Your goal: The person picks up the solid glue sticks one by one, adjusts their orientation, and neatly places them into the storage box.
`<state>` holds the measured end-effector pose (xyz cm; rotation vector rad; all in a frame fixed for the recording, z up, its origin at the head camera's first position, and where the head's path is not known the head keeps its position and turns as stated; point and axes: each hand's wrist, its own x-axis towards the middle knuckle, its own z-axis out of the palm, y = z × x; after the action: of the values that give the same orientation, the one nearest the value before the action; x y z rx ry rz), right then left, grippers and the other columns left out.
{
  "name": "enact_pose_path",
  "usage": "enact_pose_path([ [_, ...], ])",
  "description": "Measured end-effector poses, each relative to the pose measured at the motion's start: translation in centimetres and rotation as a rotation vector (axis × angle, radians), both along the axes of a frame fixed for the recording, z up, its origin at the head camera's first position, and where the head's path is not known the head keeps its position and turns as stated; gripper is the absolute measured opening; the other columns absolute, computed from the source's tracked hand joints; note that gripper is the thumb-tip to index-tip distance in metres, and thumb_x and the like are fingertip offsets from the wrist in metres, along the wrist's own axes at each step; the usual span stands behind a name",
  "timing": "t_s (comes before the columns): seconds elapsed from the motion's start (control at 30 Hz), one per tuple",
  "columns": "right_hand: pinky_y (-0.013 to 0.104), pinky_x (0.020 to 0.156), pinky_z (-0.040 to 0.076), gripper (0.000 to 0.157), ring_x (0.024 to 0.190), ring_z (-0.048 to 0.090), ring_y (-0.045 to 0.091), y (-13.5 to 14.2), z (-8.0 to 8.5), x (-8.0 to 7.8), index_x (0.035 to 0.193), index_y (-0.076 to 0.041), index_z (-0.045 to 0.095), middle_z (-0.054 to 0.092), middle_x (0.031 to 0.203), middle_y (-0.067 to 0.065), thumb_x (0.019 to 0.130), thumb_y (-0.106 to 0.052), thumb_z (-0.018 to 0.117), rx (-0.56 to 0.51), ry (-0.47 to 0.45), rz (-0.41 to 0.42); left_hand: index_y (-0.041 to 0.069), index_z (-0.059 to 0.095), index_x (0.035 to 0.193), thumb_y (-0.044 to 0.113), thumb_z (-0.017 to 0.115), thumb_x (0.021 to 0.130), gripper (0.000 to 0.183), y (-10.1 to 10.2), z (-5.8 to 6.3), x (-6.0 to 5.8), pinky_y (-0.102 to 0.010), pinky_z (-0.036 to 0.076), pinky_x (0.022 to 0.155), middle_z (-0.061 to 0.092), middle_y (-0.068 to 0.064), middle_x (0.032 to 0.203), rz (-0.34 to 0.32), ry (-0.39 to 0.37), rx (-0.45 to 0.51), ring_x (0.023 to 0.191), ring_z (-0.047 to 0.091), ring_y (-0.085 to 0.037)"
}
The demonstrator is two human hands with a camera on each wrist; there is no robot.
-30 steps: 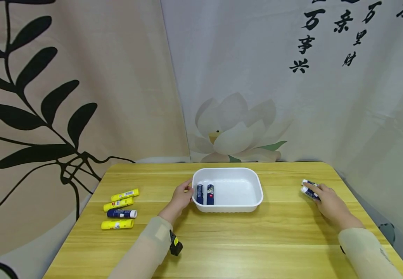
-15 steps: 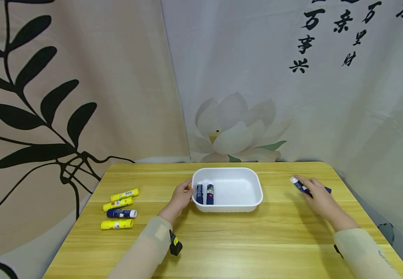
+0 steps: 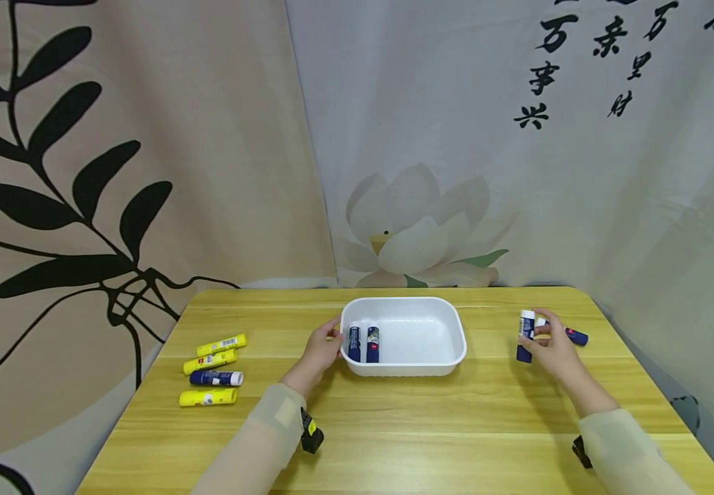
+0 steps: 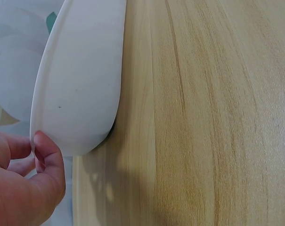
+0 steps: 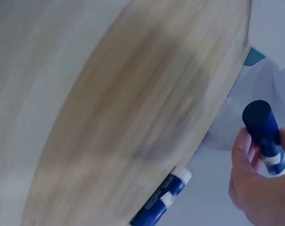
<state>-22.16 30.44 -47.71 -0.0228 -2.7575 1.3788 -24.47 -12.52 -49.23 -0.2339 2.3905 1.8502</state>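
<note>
A white plastic tray (image 3: 418, 370) stands mid-table with two blue glue sticks (image 3: 372, 345) lying at its left end. My left hand (image 3: 322, 347) pinches the tray's left rim between thumb and fingers, as the left wrist view also shows. At the right, my right hand (image 3: 556, 349) holds a blue glue stick (image 3: 526, 335) upright, white cap on top, between thumb and fingers. In the right wrist view its dark base (image 5: 257, 113) points toward the camera. Another blue glue stick (image 3: 576, 336) lies on the table behind the right hand, partly hidden by it.
On the left of the wooden table (image 3: 455, 440) lie several glue sticks in a loose column: yellow ones (image 3: 208, 397) and one blue (image 3: 216, 379). A printed curtain (image 3: 239, 137) hangs behind the table's back edge.
My right hand has lifted a blue glue stick from beside another, moved it slightly left and turned it upright. The other stays on the table. My left hand keeps its place on the tray.
</note>
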Motion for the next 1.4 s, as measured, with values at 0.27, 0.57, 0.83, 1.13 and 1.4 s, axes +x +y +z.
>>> enact_pose_path([
  [0.27,0.024,0.063,0.053,0.072,0.083,0.053,0.017,-2.7,1.2,0.5,0.141,-0.003,0.010,0.039,0.110,0.023,0.090,-0.007,0.061,-0.095,0.053,-0.048,0.008,0.044,0.141,0.004,0.049,0.095,0.046,0.0,-0.1,0.0,-0.030,0.050,0.067,0.048,-0.009,0.099,0.008,0.001,0.008,0.069,0.047,-0.011],
  [0.57,0.019,0.065,0.051,0.068,0.095,0.055,0.036,-7.0,2.7,0.8,0.139,-0.003,0.019,0.043,0.112,0.024,0.088,-0.004,0.063,-0.056,0.200,-0.016,0.009,0.044,0.142,0.004,0.049,0.096,0.047,0.1,-0.1,-0.1,-0.028,0.050,0.066,0.047,-0.009,0.100,0.004,-0.006,0.019,0.069,0.047,-0.011],
  [0.83,0.027,0.070,0.053,0.066,0.092,0.057,0.031,-12.8,3.5,-0.4,0.138,-0.010,0.029,0.049,0.109,0.020,0.085,-0.004,0.068,-0.121,0.168,0.097,0.010,0.044,0.142,0.005,0.049,0.096,0.046,-0.1,-0.2,-0.2,-0.030,0.051,0.068,0.047,-0.010,0.101,0.004,-0.005,0.013,0.070,0.047,-0.011],
  [1.13,0.033,0.070,0.056,0.066,0.086,0.061,0.024,-18.4,2.6,-2.7,0.142,-0.015,0.037,0.056,0.106,0.016,0.085,-0.013,0.070,-0.075,-0.039,0.107,0.009,0.043,0.142,0.005,0.050,0.096,0.047,0.1,-0.1,-0.2,-0.028,0.051,0.067,0.047,-0.009,0.101,0.003,-0.006,0.005,0.071,0.047,-0.011],
  [1.4,0.034,0.057,0.057,0.064,0.069,0.061,0.022,-21.3,0.3,-4.8,0.138,-0.011,0.043,0.058,0.100,0.018,0.082,-0.011,0.073,-0.073,-0.307,0.114,0.009,0.044,0.141,0.005,0.050,0.096,0.046,0.1,-0.1,-0.1,-0.026,0.050,0.066,0.048,-0.009,0.100,0.012,-0.014,0.007,0.071,0.047,-0.011],
])
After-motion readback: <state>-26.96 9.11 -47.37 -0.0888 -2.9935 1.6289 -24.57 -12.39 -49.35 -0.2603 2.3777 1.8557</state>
